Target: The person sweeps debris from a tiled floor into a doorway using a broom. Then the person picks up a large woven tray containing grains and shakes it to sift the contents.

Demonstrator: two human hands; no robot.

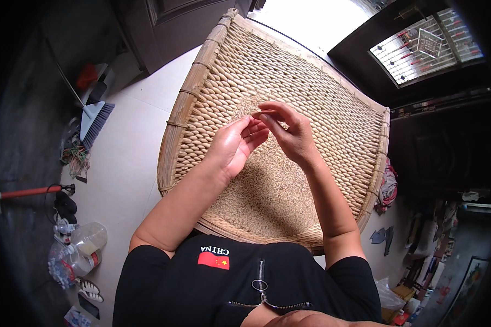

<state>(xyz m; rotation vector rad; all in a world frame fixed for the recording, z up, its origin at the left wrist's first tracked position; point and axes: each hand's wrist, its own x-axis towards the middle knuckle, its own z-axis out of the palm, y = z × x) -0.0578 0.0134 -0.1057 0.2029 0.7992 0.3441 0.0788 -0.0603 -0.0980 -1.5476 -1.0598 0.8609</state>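
Observation:
A wide woven winnowing basket (pixel 195 82) with a wooden rim lies before me. A layer of small tan grain (pixel 262 201) covers its near and middle part. Above the grain my two hands meet at the fingertips. My left hand (pixel 235 143) has its palm turned up, with the fingers curled and the thumb pressed toward the index finger. My right hand (pixel 290 129) comes from the other side, its thumb and index finger bent together in a pinch. Whatever lies between the fingertips is too small to make out.
Along the left wall stand a broom (pixel 95 122), a red-handled tool (pixel 30 192), clear plastic bottles (pixel 87 242) and a pair of sandals (pixel 91 290). An open door (pixel 360 60) is at the far right. A bundled cloth (pixel 387 188) lies beside the basket's right rim.

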